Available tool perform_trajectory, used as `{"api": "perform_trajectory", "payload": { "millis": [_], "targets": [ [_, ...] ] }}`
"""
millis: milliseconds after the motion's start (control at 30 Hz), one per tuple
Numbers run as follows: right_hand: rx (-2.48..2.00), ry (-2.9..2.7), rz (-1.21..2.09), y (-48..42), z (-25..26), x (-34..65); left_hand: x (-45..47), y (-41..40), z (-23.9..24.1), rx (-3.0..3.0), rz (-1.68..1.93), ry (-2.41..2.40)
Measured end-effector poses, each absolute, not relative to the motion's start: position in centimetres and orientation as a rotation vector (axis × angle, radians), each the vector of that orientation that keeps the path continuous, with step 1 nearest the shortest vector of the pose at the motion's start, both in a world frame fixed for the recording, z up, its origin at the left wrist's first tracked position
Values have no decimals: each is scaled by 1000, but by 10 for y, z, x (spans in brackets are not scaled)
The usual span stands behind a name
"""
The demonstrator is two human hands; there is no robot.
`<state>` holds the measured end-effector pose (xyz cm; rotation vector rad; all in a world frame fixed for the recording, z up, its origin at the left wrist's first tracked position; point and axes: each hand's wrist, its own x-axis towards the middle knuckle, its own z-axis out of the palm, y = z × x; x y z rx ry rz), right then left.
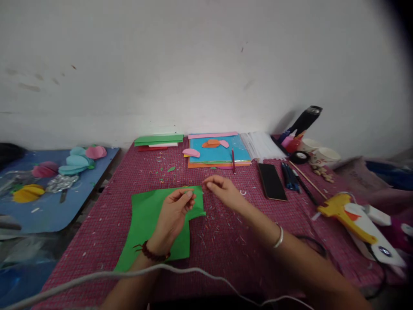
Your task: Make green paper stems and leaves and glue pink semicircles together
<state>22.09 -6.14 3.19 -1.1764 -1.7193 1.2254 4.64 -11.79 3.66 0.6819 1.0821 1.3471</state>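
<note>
- White cable (pixel 200 270) crosses nearest; best kept clear.
- Left hand (pixel 177 204) and right hand (pixel 221 189): each grip narrow, contents cannot be told; light, steady pinching suits.
- Green paper (pixel 146 221) lies beneath left hand, on the desk (pixel 106 228).

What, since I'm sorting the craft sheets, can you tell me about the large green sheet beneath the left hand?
The green sheet is plain and thin, apparently paper or foam. It lies mostly flat on the checked tablecloth, its outline irregular: the right side steps inward below a part jutting out at upper right. The left hand hides some of it; whether they touch is unclear.
</note>
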Motion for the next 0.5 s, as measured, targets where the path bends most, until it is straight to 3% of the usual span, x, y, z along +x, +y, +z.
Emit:
{"api": "perform_trajectory", "payload": {
  "millis": [133, 500],
  "targets": [
    [-964, -1507, 1375, -101, 35, 232, 79, -127, 35, 715, 1396, 1074],
    [-1009, -1361, 1290, -105, 26, 253, 114, -122, 39, 1075, 1362, 1182]
  ]
}}
